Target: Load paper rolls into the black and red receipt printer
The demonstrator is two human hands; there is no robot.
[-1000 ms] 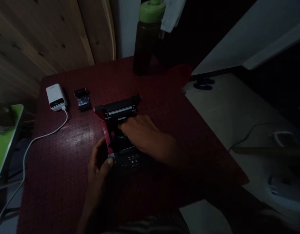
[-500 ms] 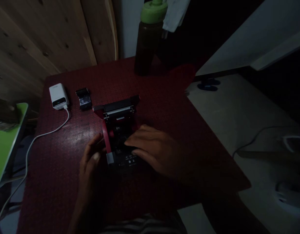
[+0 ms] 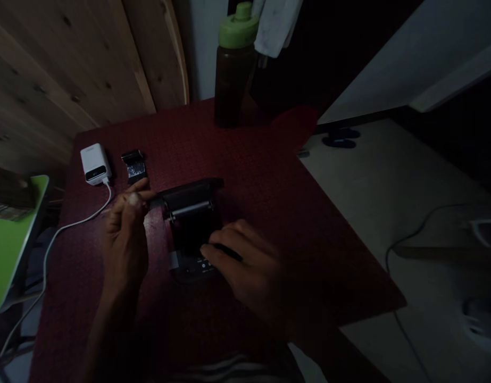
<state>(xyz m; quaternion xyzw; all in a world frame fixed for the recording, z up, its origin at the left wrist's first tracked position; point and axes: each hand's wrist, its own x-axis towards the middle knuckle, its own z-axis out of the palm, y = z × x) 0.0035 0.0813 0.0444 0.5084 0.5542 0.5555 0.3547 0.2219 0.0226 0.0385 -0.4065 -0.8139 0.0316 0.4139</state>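
Both hands work the printer (image 3: 191, 229) mid-tabletop (image 3: 269, 159). The left hand (image 3: 125, 234) has climbed from the near corner to the left end of the lid (image 3: 189, 190), fingers curled, grip unclear. The lid has dropped, hiding the red inside. The right hand (image 3: 245, 271) lies open on the front buttons.

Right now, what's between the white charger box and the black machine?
In the head view, a small black block lies on the red table between the white charger box and the black machine.
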